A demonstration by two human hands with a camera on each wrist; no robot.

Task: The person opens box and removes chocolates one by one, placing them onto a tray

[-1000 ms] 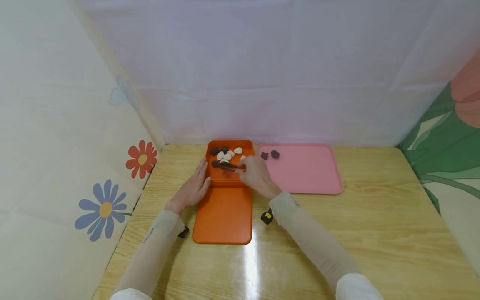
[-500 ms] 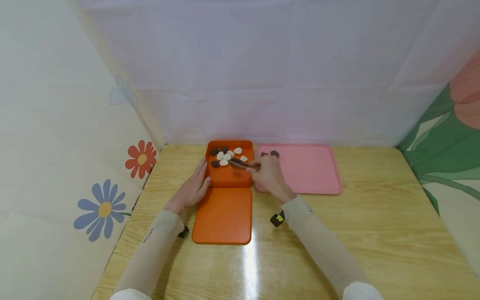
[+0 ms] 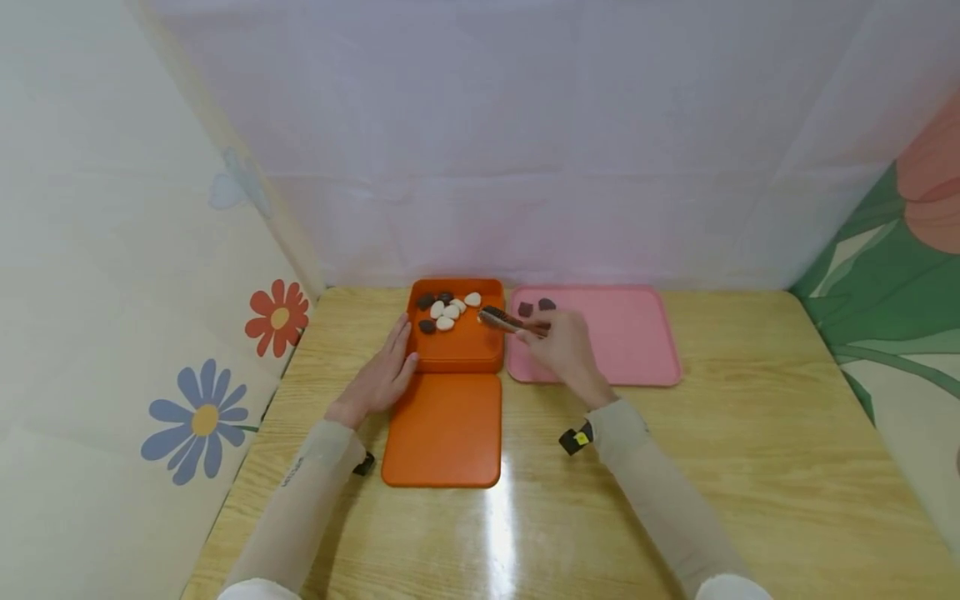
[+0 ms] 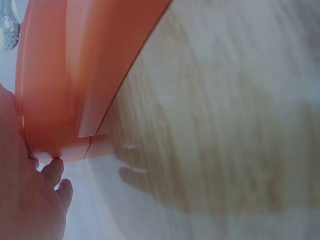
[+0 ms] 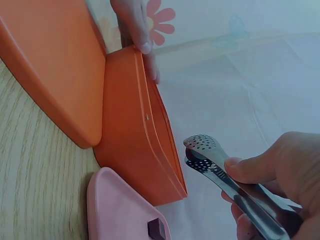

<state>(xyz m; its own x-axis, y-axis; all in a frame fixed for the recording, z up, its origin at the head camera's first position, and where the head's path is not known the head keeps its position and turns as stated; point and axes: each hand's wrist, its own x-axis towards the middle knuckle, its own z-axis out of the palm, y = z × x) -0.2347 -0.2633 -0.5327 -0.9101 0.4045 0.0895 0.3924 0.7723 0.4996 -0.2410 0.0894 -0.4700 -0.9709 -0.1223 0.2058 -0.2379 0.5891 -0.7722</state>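
My right hand (image 3: 570, 346) grips metal tongs (image 5: 237, 192) with perforated tips; in the right wrist view a dark lump shows between those tips. In the head view the tongs' tips are over the right rim of an orange box (image 3: 457, 354). Inside the box lie several white pebbles (image 3: 446, 323) and dark pebbles (image 3: 427, 327). My left hand (image 3: 377, 375) rests against the box's left wall with its fingers extended. On the pink tray (image 3: 607, 342), a dark cube-like piece (image 3: 526, 309) and a dark rounded pebble (image 3: 547, 304) lie near the back left corner.
The box's orange lid (image 3: 442, 429) lies folded open toward the front on the wooden table (image 3: 750, 433). A pale cloth backdrop (image 3: 525, 150) stands right behind the box and tray. A flower-printed sheet (image 3: 202, 417) rises at the left.
My right hand has moved right with the tongs, from over the pebbles in the box to its right rim and the tray. My left hand stays at the box's side.
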